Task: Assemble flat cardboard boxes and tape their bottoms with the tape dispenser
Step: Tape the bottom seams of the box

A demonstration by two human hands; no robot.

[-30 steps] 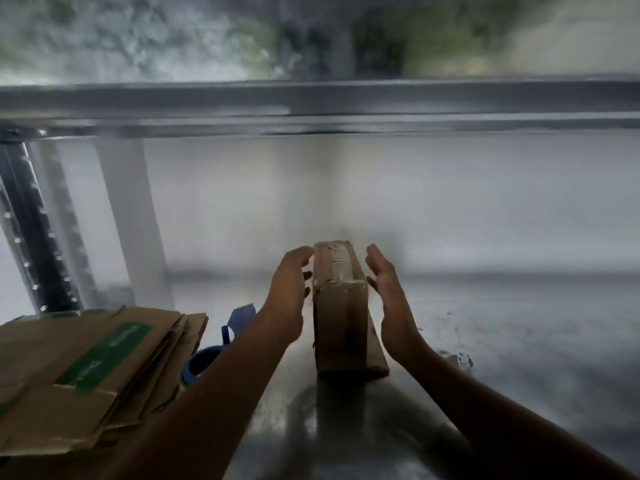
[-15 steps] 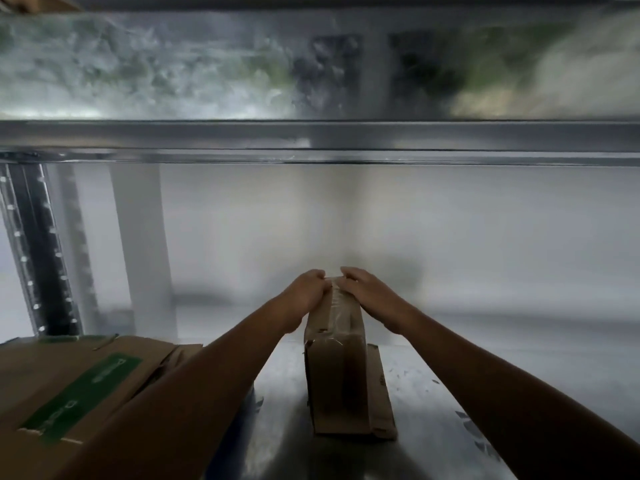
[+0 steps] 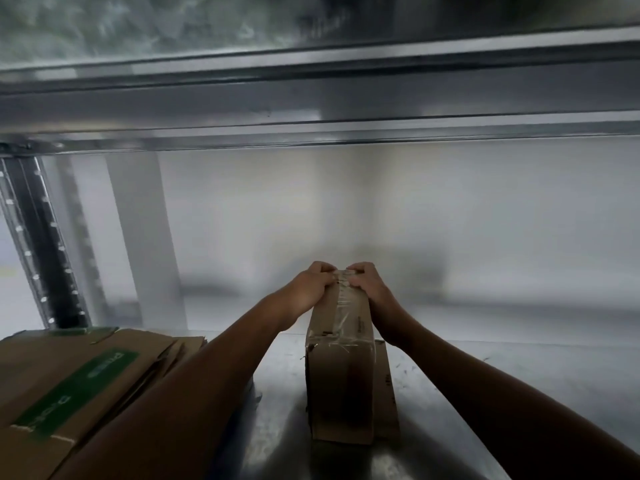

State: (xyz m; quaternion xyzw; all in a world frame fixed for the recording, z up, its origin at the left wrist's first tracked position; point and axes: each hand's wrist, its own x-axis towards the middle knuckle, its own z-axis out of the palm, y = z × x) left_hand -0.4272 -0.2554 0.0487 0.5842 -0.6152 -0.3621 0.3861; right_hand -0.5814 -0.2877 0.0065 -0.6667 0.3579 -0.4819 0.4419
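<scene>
A narrow brown cardboard box (image 3: 341, 382) stands upright on the metal shelf (image 3: 485, 382), its taped bottom facing up with clear tape running along the top and over the near edge. My left hand (image 3: 310, 289) grips the far end of the box top from the left, fingers curled over it. My right hand (image 3: 367, 287) grips the same far end from the right. The fingertips of both hands almost meet over the tape. The tape dispenser is hidden behind my left forearm.
A stack of flat cardboard boxes (image 3: 79, 386) with green labels lies at the left of the shelf. A metal beam (image 3: 311, 98) of the shelf above runs overhead. A perforated upright post (image 3: 38, 244) stands at the far left. A white wall closes the back.
One second ago both hands were open, hovering on either side of the box top. They then closed onto the far end of the box and now curl over the taped seam.
</scene>
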